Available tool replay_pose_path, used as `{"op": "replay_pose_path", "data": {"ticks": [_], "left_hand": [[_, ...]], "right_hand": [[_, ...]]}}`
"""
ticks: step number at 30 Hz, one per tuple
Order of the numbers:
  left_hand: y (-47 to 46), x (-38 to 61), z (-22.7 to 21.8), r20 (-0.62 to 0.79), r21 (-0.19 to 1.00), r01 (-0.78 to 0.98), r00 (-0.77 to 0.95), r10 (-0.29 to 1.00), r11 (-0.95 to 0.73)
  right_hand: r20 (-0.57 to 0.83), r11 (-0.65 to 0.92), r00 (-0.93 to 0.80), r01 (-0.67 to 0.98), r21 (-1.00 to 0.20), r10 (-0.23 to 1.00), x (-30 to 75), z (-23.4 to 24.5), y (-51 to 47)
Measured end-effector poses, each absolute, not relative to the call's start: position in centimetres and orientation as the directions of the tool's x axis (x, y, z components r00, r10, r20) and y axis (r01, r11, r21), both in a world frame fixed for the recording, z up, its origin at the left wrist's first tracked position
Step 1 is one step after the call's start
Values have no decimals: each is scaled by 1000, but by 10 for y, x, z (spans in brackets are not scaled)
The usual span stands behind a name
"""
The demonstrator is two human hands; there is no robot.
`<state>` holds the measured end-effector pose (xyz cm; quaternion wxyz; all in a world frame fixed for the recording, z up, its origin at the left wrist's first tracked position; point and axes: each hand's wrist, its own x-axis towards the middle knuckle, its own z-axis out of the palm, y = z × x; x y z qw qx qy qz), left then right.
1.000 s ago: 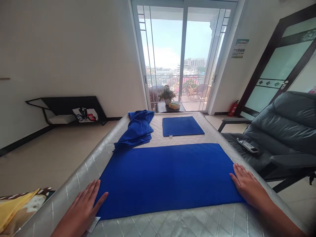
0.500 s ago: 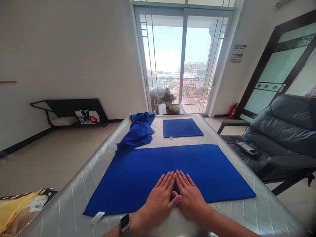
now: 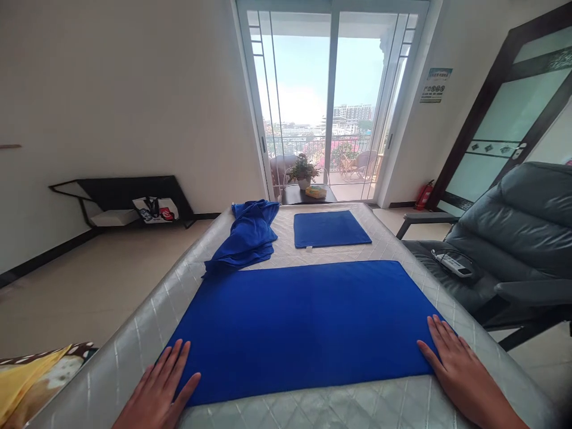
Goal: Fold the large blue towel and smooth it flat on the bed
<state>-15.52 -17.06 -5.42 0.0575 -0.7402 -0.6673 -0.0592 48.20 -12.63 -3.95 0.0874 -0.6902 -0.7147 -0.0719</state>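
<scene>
A blue cloth lies spread flat across the quilted mattress. My left hand rests flat on its near left corner, fingers stretched out, covering that corner. On the near right corner lies my right hand, palm down with the thumb apart from the fingers. Neither hand grips anything. Beyond the spread cloth, a smaller folded blue cloth with a white tag lies flat. A crumpled heap of blue cloth sits at the far left, touching the spread cloth's far left corner.
To the right stands a dark reclining chair with a white power strip on its seat. A small table with a potted plant stands past the mattress's far end. Patterned fabric shows at lower left.
My hands have slid apart from the middle of the near edge, the left to the left corner and the right to the right corner. The view has shifted slightly.
</scene>
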Motion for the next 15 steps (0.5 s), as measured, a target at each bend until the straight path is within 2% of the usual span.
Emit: {"op": "replay_pose_path", "data": {"ticks": [10,15], "left_hand": [[-180,-159,-52,167,3,995,96,981,-98],[-180,-160,-51,171,0,994,107,979,-109]], "right_hand": [[303,102,-97,995,2,948,500,-53,-127],[339,196,-187,981,7,922,503,-52,-128]]}}
